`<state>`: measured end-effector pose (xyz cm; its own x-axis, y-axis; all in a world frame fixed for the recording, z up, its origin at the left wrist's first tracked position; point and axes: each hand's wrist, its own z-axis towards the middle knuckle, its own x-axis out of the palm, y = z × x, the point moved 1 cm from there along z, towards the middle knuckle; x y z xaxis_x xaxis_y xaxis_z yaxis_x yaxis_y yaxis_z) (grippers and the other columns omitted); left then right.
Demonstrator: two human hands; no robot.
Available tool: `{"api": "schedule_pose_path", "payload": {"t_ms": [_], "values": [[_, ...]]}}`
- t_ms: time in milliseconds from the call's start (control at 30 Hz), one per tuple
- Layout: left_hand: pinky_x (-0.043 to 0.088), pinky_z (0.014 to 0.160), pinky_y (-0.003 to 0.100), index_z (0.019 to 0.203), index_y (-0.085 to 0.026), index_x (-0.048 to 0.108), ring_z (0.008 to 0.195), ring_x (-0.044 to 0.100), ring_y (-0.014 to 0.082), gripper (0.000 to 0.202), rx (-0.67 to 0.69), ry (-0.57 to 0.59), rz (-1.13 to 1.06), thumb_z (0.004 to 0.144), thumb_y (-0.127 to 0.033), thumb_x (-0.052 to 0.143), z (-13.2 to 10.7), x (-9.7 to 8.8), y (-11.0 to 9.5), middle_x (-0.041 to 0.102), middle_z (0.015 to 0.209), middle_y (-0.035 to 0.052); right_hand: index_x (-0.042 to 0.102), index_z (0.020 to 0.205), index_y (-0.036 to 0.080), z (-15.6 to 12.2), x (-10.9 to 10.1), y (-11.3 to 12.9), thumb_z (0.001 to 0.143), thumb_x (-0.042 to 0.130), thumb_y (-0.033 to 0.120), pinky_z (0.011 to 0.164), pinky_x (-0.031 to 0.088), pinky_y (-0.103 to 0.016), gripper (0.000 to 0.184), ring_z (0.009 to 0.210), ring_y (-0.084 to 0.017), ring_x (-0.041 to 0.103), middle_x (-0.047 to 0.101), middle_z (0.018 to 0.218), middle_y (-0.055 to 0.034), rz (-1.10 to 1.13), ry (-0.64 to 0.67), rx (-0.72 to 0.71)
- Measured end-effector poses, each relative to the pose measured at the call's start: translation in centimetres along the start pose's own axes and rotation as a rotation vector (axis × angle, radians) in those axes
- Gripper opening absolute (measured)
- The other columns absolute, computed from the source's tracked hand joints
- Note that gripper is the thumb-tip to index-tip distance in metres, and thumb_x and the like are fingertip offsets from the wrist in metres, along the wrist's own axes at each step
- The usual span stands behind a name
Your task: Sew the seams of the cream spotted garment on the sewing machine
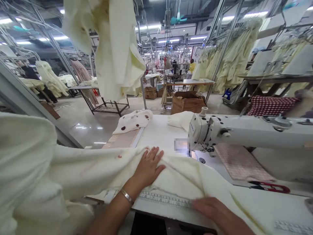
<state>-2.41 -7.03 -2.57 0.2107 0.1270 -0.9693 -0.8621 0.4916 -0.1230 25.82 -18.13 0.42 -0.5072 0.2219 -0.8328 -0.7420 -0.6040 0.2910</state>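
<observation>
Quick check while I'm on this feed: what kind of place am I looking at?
Most likely a garment factory floor. An industrial sewing machine sits on the work table, both hands, left hand and right hand, press cream fabric flat, and rows of pale garments hang from overhead rails.

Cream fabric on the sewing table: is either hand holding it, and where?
Neither grips it. The left hand presses flat on the cream fabric; the right hand rests on its near edge.

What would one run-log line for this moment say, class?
left hand: flat on cream fabric | right hand: on fabric edge by ruler strip | sewing machine: behind | red scissors: on table
</observation>
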Motion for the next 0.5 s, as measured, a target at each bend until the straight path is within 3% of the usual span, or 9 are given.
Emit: {"api": "schedule_pose_path", "payload": {"t_ms": [33,133,200,267,333,400,500], "values": [[0.026,0.106,0.053,0.135,-0.017,0.037,0.133,0.026,0.0292,0.047,0.018,-0.016,-0.010,0.093,-0.040,0.041,-0.3,-0.4,0.0,0.032,0.143,0.0143,0.058,0.114,0.029,-0.2,0.8,-0.4,0.081,0.055,0.040,0.081,0.049,-0.030,0.034,0.096,-0.022,0.061,0.064,0.108,-0.0025,-0.050,0.048,-0.029],[0.035,0.101,0.050,0.118,-0.016,0.052,0.124,0.039,0.0301,0.038,0.100,-0.079,-0.107,0.090,-0.041,0.047,-2.9,-1.7,0.1,0.044,0.132,0.0158,0.052,0.125,0.023,-0.4,1.5,-3.8,0.083,0.052,0.040,0.080,0.047,-0.040,0.045,0.102,-0.027,0.059,0.062,0.115,-0.0077,-0.277,0.007,0.003],[0.042,0.094,0.047,0.107,-0.017,0.058,0.111,0.049,0.0294,0.038,0.158,-0.090,-0.185,0.084,-0.048,0.055,-5.2,-2.2,0.3,0.053,0.118,0.0149,0.057,0.118,0.024,-0.4,1.1,-6.3,0.081,0.054,0.043,0.075,0.046,-0.043,0.041,0.100,-0.029,0.060,0.064,0.114,-0.0072,-0.388,0.020,0.029],[0.044,0.092,0.045,0.100,-0.019,0.060,0.104,0.053,0.0271,0.031,0.187,-0.088,-0.227,0.084,-0.045,0.057,-7.0,-2.2,0.7,0.056,0.112,0.0127,0.064,0.103,0.028,-0.4,0.6,-7.9,0.082,0.053,0.041,0.074,0.044,-0.042,0.026,0.099,-0.028,0.060,0.066,0.109,-0.0041,-0.414,0.061,0.035],[0.040,0.097,0.044,0.092,-0.020,0.061,0.103,0.054,0.0239,0.017,0.183,-0.109,-0.270,0.089,-0.033,0.051,-7.9,-2.0,1.1,0.058,0.110,0.0098,0.066,0.092,0.029,-0.1,-0.1,-8.5,0.086,0.048,0.036,0.074,0.042,-0.040,0.020,0.096,-0.025,0.061,0.068,0.103,-0.0023,-0.386,0.073,0.030],[0.038,0.100,0.041,0.085,-0.020,0.060,0.100,0.056,0.0204,0.018,0.141,-0.114,-0.357,0.091,-0.024,0.044,-7.9,-2.3,1.1,0.060,0.106,0.0070,0.065,0.089,0.026,0.5,-1.0,-8.4,0.089,0.044,0.034,0.074,0.041,-0.038,0.022,0.089,-0.022,0.063,0.069,0.095,-0.0022,-0.350,0.044,0.021],[0.043,0.092,0.031,0.087,-0.020,0.059,0.094,0.058,0.0169,0.020,0.009,-0.141,-0.544,0.093,-0.025,0.040,-6.6,-4.3,0.7,0.063,0.097,0.0042,0.061,0.090,0.023,1.5,-2.3,-7.6,0.092,0.039,0.037,0.071,0.041,-0.037,0.026,0.076,-0.020,0.063,0.068,0.083,-0.0020,-0.334,-0.044,0.013]]}}
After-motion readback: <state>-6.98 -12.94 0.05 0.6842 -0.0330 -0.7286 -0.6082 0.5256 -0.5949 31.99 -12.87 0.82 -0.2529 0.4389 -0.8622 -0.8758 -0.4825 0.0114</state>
